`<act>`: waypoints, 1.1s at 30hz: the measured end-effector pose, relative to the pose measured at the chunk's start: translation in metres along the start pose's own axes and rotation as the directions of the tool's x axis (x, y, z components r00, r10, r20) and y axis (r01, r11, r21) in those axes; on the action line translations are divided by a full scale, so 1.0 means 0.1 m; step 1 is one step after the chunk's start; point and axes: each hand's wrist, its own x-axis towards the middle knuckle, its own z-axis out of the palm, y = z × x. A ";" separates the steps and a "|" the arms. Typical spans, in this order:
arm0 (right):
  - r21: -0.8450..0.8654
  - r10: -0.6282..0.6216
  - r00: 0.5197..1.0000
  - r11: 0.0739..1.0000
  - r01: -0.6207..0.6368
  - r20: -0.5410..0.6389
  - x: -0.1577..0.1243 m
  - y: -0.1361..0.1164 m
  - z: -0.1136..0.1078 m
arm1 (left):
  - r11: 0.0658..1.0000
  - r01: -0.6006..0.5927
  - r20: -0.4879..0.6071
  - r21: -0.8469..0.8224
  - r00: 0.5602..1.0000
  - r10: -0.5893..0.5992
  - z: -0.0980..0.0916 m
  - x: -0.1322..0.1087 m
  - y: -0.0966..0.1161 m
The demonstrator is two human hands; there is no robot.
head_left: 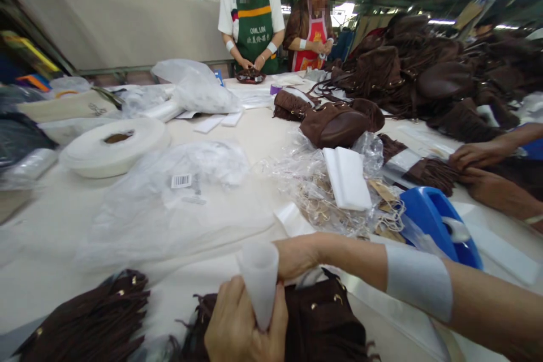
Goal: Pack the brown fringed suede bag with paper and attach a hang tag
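At lower centre of frame, left hand (241, 325) grips a white foam sheet (259, 283) rolled into a cone; right hand (297, 255) pinches its upper edge. Both sit over a brown fringed bag (326, 317). Judgement: wrapping at an early stage, sheet rolled but not yet in or around the bag. Upper right holds a heap of bags (424, 68). Open tabletop (51, 220) lies at left; blue tape dispenser (428, 215) crowds the right.

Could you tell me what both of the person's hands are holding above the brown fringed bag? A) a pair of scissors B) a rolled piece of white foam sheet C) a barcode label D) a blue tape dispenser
B: the left hand and right hand grip a rolled white foam sheet just above the brown fringed bag.
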 end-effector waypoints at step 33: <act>-0.658 -0.587 0.526 0.750 0.068 -0.615 -0.89 -0.13 1.34 | 0.906 -0.402 -0.080 0.136 0.907 0.414 -0.27 -0.28 0.06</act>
